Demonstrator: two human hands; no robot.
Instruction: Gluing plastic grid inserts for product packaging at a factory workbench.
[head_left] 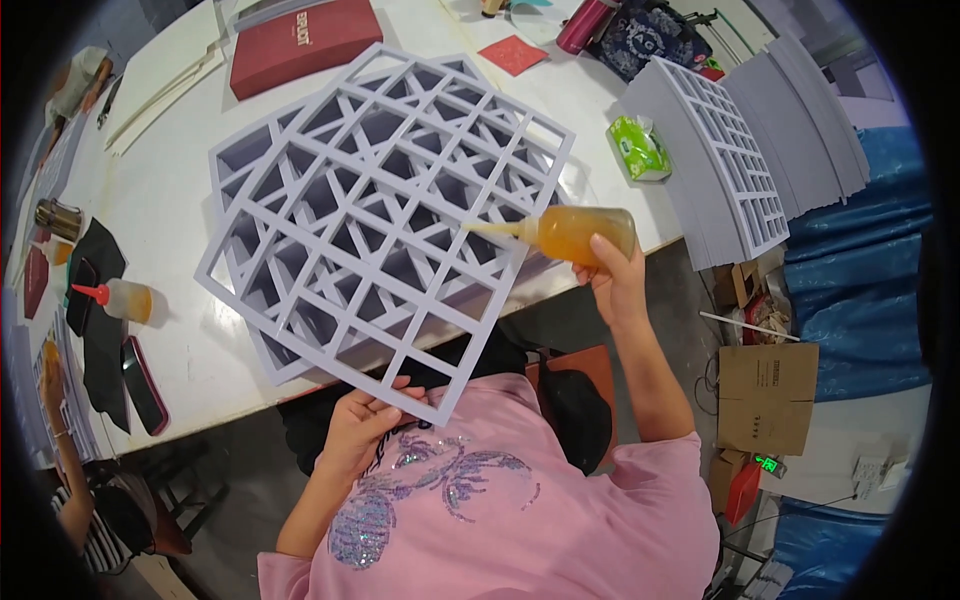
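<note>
A grey lattice frame (408, 222) with many square openings lies tilted across a stack of similar grey grids (232, 150) on the white table. My left hand (365, 425) grips the frame's near corner, fingers under the rim and thumb on top. In my right hand (618, 275) is a clear squeeze bottle (585, 236) of amber liquid, likely glue, held on its side. Its long pale nozzle points left, with the tip over the lattice bars near the frame's right side. Whether the tip touches a bar, I cannot tell.
Left on the white table (190, 260) are a red-tipped bottle (125, 299) and a phone (145, 385). A dark red box (305, 40) sits at the back, a green tissue pack (638, 148) and stacked grey grids (715, 150) to the right. Another person's arm (62, 440) shows far left.
</note>
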